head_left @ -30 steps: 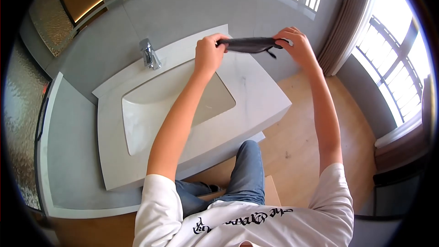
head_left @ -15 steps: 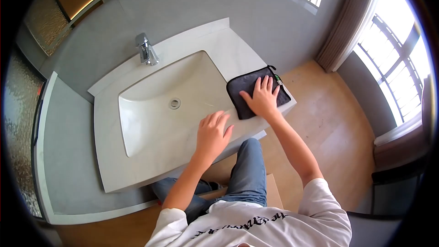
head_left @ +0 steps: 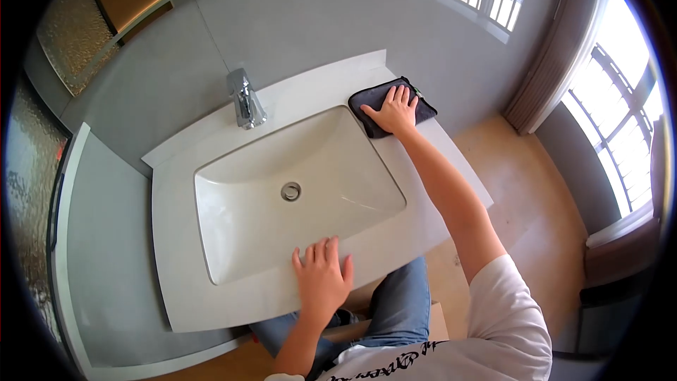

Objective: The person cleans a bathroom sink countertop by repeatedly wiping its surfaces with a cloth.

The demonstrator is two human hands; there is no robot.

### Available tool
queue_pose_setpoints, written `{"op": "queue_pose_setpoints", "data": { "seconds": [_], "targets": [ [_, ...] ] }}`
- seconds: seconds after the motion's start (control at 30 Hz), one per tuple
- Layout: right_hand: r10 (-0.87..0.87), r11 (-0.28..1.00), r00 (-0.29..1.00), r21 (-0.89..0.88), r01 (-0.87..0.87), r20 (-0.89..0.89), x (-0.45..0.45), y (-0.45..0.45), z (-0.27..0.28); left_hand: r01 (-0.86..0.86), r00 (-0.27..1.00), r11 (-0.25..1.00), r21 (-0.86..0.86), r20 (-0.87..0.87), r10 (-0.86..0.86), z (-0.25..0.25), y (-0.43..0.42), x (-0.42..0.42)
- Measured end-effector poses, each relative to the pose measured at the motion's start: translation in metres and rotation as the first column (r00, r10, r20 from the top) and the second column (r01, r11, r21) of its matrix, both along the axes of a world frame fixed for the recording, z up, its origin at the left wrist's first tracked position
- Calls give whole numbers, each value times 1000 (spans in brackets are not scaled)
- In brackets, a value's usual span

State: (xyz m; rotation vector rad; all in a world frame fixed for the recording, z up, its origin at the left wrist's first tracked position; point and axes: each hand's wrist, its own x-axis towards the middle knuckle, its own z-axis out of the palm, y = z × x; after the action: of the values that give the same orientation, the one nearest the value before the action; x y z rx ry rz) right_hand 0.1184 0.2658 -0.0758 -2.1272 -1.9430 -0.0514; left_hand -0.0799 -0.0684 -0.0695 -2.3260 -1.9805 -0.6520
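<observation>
Lying flat at the back right corner of the counter, upper right of centre in the frame, the dark cloth [head_left: 375, 97] is found spread out, with its black edging visible on several sides. Its left edge sits just beside the sink [head_left: 250, 222], apparently on the counter top and not over the bowl. Whether it is one layer or folded cannot be settled from this angle.

Progress, as judged: placing the cloth on the surface is done, and it is under the palm. It covers only that corner; the front and left stretches of the counter [head_left: 412, 229] lie outside it. No finished state can be certified.

The right hand [head_left: 395, 111] is laid palm down over the middle of the cloth. Its fingers are extended and slightly apart, with the thumb out toward the left; they lie on top of the fabric and do not grip it. Cloth shows on both sides of the hand and beyond the fingertips.

The left hand [head_left: 323, 279], lower centre of the frame, is at the sink's front rim, fingers loosely bent and apart, holding nothing. Firm contact with the counter cannot be confirmed.

Further out, the tap [head_left: 247, 102] stands upper left of centre, and the drain [head_left: 290, 192] is uncovered.
</observation>
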Motion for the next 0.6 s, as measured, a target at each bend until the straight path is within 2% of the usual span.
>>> {"op": "queue_pose_setpoints", "data": {
  "seconds": [0.2, 0.23, 0.3, 0.57, 0.6],
  "targets": [
    [-64, 997, 997, 28, 65, -40, -19, 79, 1, 2, 998, 999, -49, -55, -5, 3, 0, 1],
    [-90, 995, 995, 30, 91, -32, -20, 90, 1, -3, 1000, 993, -115, -18, 1, 5, 0, 1],
    [-140, 990, 990, 9, 140, -27, -24, 104, 2, -5, 1000, 993, -117, -19, 3, 5, 1, 1],
    [-164, 986, 986, -2, 164, -38, -14, 100, 3, 16, 998, 999, -31, 56, -14, 1, 1, 0],
    [-137, 989, 986, -63, 132, -90, -6, 90, 11, 16, 999, 999, -29, 52, -15, 0, 1, -1]
  ]
}}
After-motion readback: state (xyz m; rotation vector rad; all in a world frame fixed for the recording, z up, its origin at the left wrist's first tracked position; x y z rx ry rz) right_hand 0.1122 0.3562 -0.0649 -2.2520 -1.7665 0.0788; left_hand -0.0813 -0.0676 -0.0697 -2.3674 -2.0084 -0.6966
